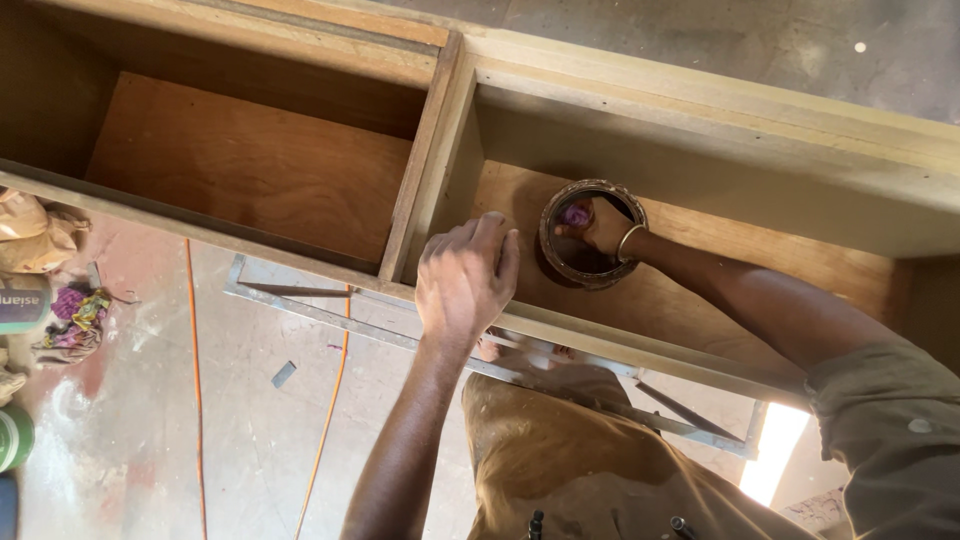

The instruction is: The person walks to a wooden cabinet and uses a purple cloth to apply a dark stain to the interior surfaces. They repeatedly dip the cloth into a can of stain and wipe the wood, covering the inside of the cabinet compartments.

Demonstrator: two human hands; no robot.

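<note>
Inside cabinet [700, 290], right hand [598, 225] pinches purple cloth [576, 214].

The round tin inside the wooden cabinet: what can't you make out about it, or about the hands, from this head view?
- Round tin: its contents are dark; the right hand reaching into it hides most of the inside.
- Purple cloth: pinched in the right hand, mostly hidden by the fingers.
- Left hand: rests on the cabinet's front rail; its fingertips curl out of sight.
- Green container: cut off by the left edge.
</note>
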